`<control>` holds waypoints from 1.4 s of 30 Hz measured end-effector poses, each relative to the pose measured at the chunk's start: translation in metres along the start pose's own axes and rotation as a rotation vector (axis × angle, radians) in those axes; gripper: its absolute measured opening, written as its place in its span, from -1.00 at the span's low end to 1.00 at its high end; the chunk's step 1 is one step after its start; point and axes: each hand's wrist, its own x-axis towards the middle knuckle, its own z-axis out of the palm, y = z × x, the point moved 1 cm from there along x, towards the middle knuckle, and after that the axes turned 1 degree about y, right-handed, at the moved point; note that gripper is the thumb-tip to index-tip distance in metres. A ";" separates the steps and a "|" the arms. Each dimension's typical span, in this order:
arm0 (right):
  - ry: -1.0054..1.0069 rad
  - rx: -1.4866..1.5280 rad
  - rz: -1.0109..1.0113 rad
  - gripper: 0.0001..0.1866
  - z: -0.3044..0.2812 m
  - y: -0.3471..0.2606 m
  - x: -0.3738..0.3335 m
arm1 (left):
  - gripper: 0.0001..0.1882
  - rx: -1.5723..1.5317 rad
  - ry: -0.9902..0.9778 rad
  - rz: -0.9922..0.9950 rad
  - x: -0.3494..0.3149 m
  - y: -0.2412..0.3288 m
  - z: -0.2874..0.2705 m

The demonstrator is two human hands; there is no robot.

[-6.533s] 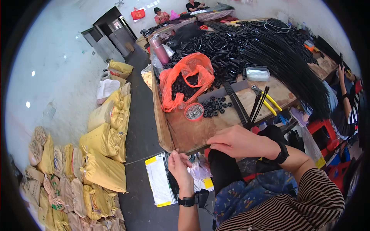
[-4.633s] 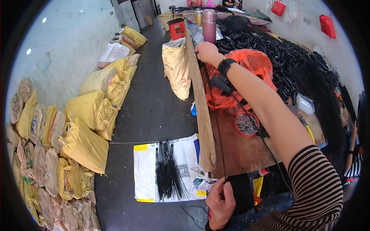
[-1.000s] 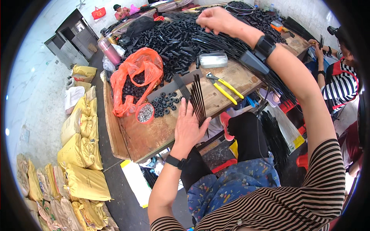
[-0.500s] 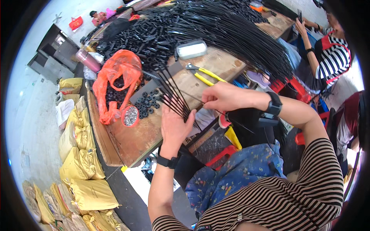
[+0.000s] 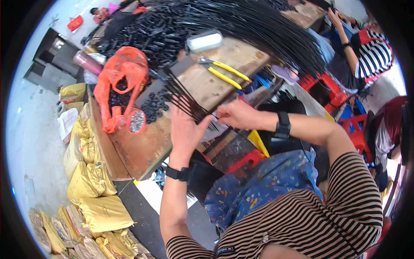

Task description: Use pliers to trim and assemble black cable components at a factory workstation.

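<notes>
A fanned bundle of thin black rods [image 5: 183, 95] lies slantwise over the near edge of the wooden table, its far ends carrying thicker black tips. My left hand [image 5: 186, 127] is on the bundle, with the thumb pressing across the rods. Close beside that thumb, my right hand [image 5: 238, 115] is in a pinch at the rods' near ends. What its fingertips grip is too small to make out now. Yellow-handled pliers [image 5: 222, 72] rest on the table beyond my right hand. Small black rings [image 5: 153, 107] are scattered left of the bundle.
An orange plastic bag [image 5: 127, 64] of black parts and a red-rimmed cup [image 5: 137, 121] of small metal pieces stand on the left. A clear plastic box [image 5: 205, 41], heaped black parts [image 5: 151, 36] and long black rods [image 5: 267, 34] lie behind. Another person [image 5: 366, 52] sits at right.
My right hand has moved left and slightly down to the bundle's near ends; the single rod that trailed from it no longer shows. My left hand stays on the bundle. The whole view has shifted slightly.
</notes>
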 end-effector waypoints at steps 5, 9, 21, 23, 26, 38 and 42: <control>-0.032 -0.145 -0.127 -0.85 0.025 0.029 -0.005 | -0.05 -0.073 0.064 -0.080 -0.005 -0.002 0.010; -0.218 -0.374 -0.164 -0.89 0.013 0.012 -0.001 | 0.02 -0.065 0.072 -0.149 -0.007 -0.006 0.014; -0.048 -0.295 -0.296 -0.84 -0.058 -0.026 0.101 | -0.15 0.026 0.100 -0.114 -0.001 0.003 0.005; -0.139 0.236 0.030 -0.66 -0.056 -0.010 0.121 | -0.16 0.025 0.099 -0.101 0.002 0.006 0.007; -0.067 0.305 0.089 -0.53 -0.042 -0.022 0.149 | -0.18 0.038 0.089 -0.094 0.000 0.002 0.010; 0.165 0.685 0.128 -0.65 -0.034 -0.014 0.174 | -0.16 0.008 0.083 -0.090 0.002 0.005 0.008; -0.002 0.474 0.310 -0.72 -0.031 -0.002 0.185 | -0.19 -0.003 0.080 -0.084 0.003 0.007 0.004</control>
